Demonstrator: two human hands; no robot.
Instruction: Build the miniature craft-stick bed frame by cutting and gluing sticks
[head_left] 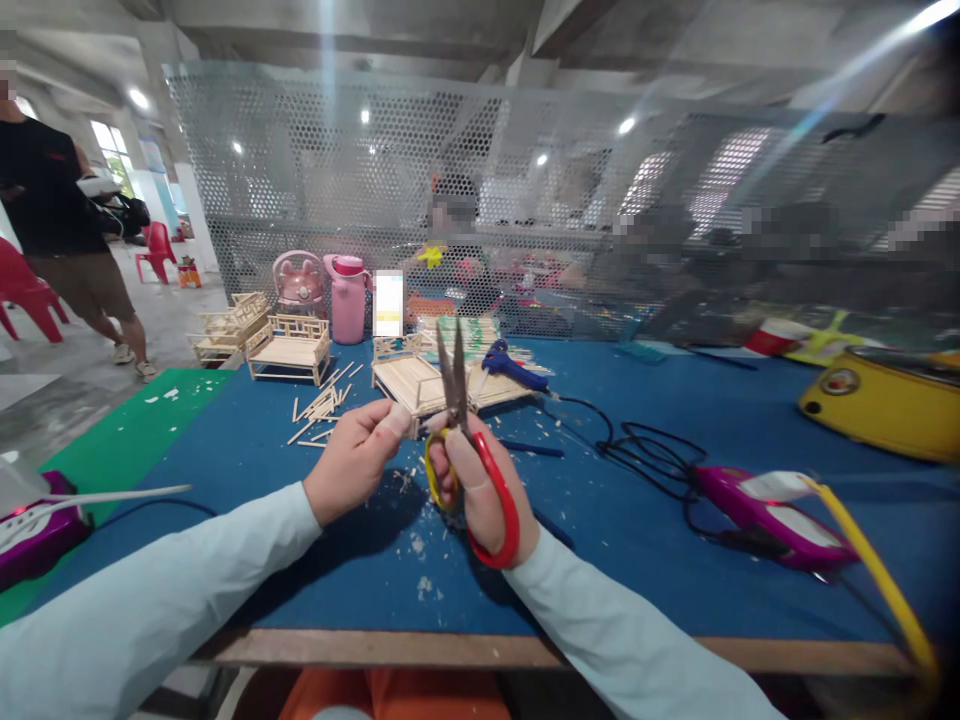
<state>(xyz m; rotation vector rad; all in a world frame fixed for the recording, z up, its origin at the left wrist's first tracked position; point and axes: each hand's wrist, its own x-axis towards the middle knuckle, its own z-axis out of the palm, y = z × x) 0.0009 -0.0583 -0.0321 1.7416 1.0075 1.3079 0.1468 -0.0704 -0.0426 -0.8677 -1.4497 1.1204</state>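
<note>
My right hand (491, 490) is wrapped around a pair of scissors (454, 385) with red and yellow handles. The blades point up and stand slightly apart. To its left, my left hand (360, 455) is closed in a pinch, its fingertips close to my right fingertips. Whatever the pinch holds is too small to make out. Just behind both hands is a miniature bed made of wooden sticks (409, 375). Loose wooden sticks (322, 408) lie to the left of it. A blue glue gun (517, 368) rests behind the scissors, on the right.
Little stick benches (289, 350) stand at the back left, near a pink bottle (347, 300) and a lit phone (388, 303). A purple power strip (772, 520) with cables lies right, before a yellow pot (885, 400). A perforated screen (525, 200) borders the blue table (637, 580). A person (60, 200) stands left.
</note>
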